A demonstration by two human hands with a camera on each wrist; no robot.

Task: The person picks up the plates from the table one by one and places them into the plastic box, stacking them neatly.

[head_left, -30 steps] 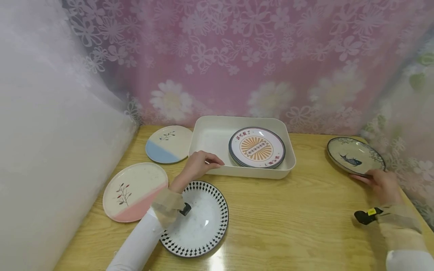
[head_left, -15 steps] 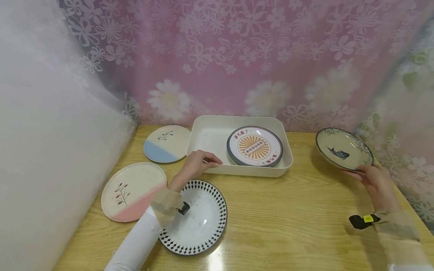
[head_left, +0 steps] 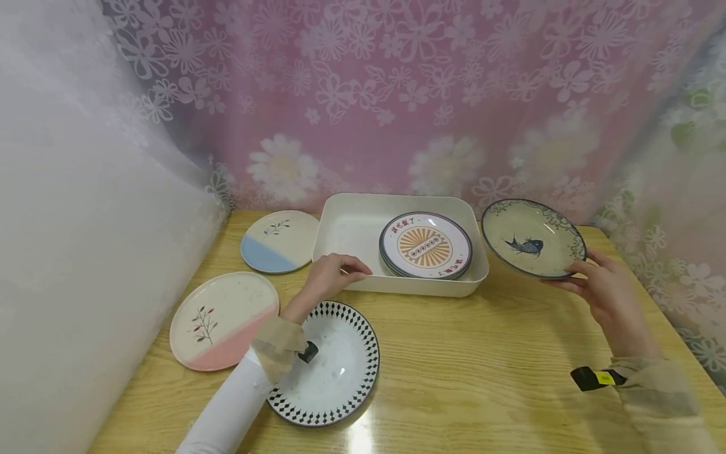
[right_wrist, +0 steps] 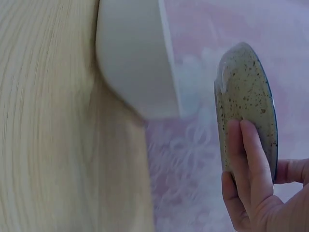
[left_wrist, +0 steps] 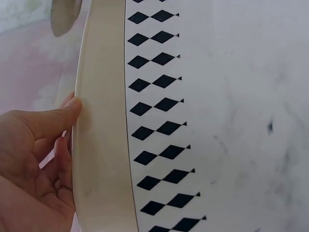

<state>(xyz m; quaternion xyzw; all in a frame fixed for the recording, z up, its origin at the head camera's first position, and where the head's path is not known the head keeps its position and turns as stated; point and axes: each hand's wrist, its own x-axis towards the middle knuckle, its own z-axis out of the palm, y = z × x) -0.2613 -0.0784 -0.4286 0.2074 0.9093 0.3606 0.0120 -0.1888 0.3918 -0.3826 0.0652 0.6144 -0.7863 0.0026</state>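
Note:
My right hand point(head_left: 609, 296) grips a fish-patterned plate point(head_left: 533, 238) by its near right edge, thumb on the upper face and fingers spread beneath. In the right wrist view the speckled underside of the plate point(right_wrist: 244, 96) faces the camera, raised off the table. My left hand point(head_left: 334, 276) pinches the front rim of a white rectangular tray point(head_left: 354, 221); the left wrist view shows the thumb on that tray wall point(left_wrist: 101, 125). Inside the tray, at its right side, lies a stack of plates point(head_left: 426, 246), the top one with an orange sunburst print.
Left of the tray lie a blue-and-cream plate point(head_left: 282, 239) and a pink-and-cream plate point(head_left: 224, 321). A large white plate with a black diamond rim point(head_left: 340, 372) sits under my left forearm. Pink floral cloth point(head_left: 363, 126) hangs behind the wooden table point(head_left: 454, 366).
My right hand has lifted the fish-patterned plate and carried it left from the far right of the table to beside the tray's right end. The left hand stays on the tray rim.

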